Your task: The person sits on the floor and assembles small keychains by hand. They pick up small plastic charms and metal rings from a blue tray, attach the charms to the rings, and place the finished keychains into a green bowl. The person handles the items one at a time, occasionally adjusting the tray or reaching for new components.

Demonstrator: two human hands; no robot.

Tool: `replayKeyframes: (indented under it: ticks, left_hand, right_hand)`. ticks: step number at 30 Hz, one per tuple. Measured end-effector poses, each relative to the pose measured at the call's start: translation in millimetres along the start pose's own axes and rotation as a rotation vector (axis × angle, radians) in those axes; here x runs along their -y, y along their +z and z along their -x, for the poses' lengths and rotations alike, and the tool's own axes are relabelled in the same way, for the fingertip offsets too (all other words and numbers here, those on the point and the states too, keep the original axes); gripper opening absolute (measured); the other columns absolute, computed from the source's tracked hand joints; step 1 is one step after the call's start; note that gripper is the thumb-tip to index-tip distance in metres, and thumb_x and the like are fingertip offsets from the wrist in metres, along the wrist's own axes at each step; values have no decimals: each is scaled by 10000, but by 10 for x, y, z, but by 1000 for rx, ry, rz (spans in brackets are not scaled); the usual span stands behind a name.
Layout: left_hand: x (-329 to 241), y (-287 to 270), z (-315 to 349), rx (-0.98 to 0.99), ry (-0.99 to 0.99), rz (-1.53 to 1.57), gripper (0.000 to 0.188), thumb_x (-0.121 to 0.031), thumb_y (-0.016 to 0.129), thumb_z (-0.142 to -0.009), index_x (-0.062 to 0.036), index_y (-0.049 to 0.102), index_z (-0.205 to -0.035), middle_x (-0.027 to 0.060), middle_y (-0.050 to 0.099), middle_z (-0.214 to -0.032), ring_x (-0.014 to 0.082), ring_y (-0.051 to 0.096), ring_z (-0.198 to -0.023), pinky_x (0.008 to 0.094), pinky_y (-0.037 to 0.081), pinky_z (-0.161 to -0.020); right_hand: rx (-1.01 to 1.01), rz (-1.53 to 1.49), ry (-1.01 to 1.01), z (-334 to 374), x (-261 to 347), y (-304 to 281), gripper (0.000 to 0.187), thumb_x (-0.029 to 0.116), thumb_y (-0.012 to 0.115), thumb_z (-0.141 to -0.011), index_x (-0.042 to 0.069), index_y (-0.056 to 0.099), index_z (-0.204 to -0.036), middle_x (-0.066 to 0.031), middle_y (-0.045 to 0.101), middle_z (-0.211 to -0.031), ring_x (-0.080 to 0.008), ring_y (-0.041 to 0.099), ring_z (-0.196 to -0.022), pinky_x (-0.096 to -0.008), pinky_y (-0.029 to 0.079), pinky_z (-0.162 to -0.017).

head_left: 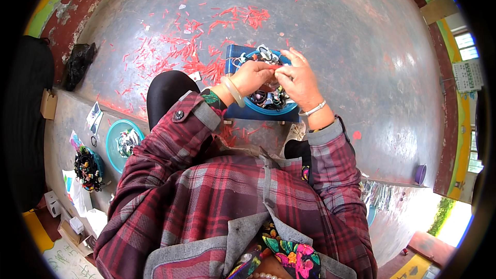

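Observation:
Both hands meet over a round blue basin [281, 109] full of small looped black, white and blue pieces [268, 99], perhaps hair ties. My left hand [249, 78], with a pale bangle on its wrist, pinches a small red strip [277, 67] at its fingertips. From the other side my right hand [299, 81] pinches at the same strip with thumb and forefinger, its other fingers raised. A silver bracelet circles that wrist. Under the basin is a low blue stool [235, 52]. My hands hide the basin's middle and part of the strip.
Red scraps [191, 51] litter the grey floor beyond my left knee. At my left stand a turquoise basin [111, 142] of whitish pieces and a heap of dark looped pieces [87, 170]. A black bag [80, 64] lies by the wall. A purple cup [420, 174] sits far right.

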State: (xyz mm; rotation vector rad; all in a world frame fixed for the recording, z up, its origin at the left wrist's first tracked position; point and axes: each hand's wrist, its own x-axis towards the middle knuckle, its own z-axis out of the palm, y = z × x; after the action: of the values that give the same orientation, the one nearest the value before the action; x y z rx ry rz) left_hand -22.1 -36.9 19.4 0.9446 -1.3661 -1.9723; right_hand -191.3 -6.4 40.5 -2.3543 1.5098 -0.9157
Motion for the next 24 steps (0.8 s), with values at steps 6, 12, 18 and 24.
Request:
replayKeyframes:
  ticks: [6, 12, 18, 24]
  left_hand:
    - [-24, -65, -21, -18, -68, 185, 292, -135, 430, -916, 35, 523, -1134, 104, 590, -1016, 197, 596, -914, 338, 546, -734]
    - [-33, -60, -9, -5, -64, 193, 297, -148, 437, -916, 33, 527, -1134, 107, 591, -1021, 197, 597, -919, 330, 545, -737]
    - [-21, -71, -14, 45, -50, 172, 308, -150, 444, -913, 34, 523, -1146, 111, 587, -1043, 197, 590, -942, 331, 540, -757]
    - [-4, -79, -23, 68, -43, 202, 325, -148, 437, -912, 43, 504, -1166, 126, 573, -1104, 212, 577, -990, 343, 525, -797]
  right_hand:
    - [-143, -150, 81, -52, -35, -220, 253, 46, 582, -680, 121, 672, -904, -172, 481, -1245, -339, 377, -1220, -393, 310, -1005]
    - [-122, -34, 19, -46, -11, -218, 267, 41, 570, -666, 142, 676, -890, -174, 466, -1262, -344, 353, -1239, -395, 310, -1008]
    - [-80, -15, 14, -36, 10, -170, 235, 51, 568, -666, 139, 681, -852, -190, 462, -1257, -372, 332, -1245, -410, 309, -1011]
    - [-25, 41, 6, -25, -18, -129, 167, 49, 563, -659, 114, 665, -774, -203, 466, -1245, -387, 334, -1240, -422, 317, -1005]
